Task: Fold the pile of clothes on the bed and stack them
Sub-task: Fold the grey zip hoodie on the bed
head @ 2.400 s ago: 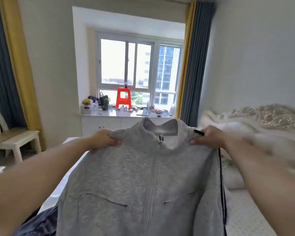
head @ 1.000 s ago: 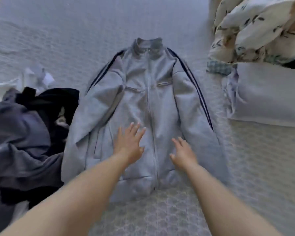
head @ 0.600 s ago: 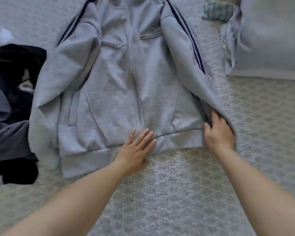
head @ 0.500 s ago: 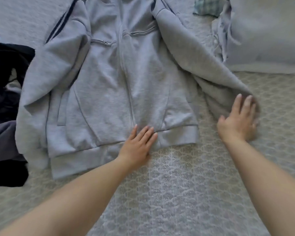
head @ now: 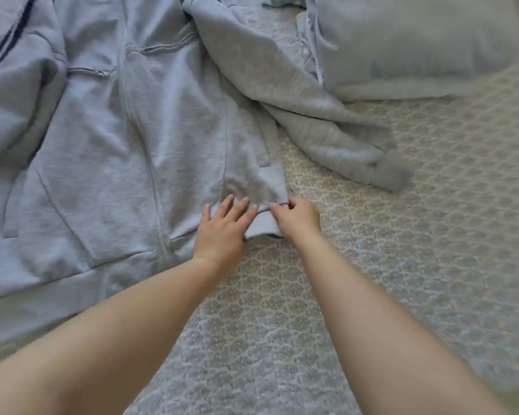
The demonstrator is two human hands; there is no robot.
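Jacket (head: 108, 139), grey with a front zip, lies face up on the bed (head: 432, 265), filling the upper left of my view. Its collar and shoulders are cut off by the top edge, and its left side runs out of frame, so I cannot make out that whole sleeve; only dark stripes show there. The picture is soft with blur, and the seams near the hem are hard to read.

My left hand (head: 222, 232) lies flat on the hem near the jacket's right corner, fingers straight and slightly spread, pressing the cloth down. My right hand (head: 297, 217) sits just beside it at that corner, fingers curled, pinching the edge of the hem band between fingertips and thumb.

The jacket's other sleeve (head: 306, 100) is flung out to the right across the patterned bedcover, its cuff lying well apart from my hands. A grey pillow (head: 417, 46) rests at the upper right, touching that sleeve, with a scrap of checked cloth (head: 285, 0) barely visible at the top edge.
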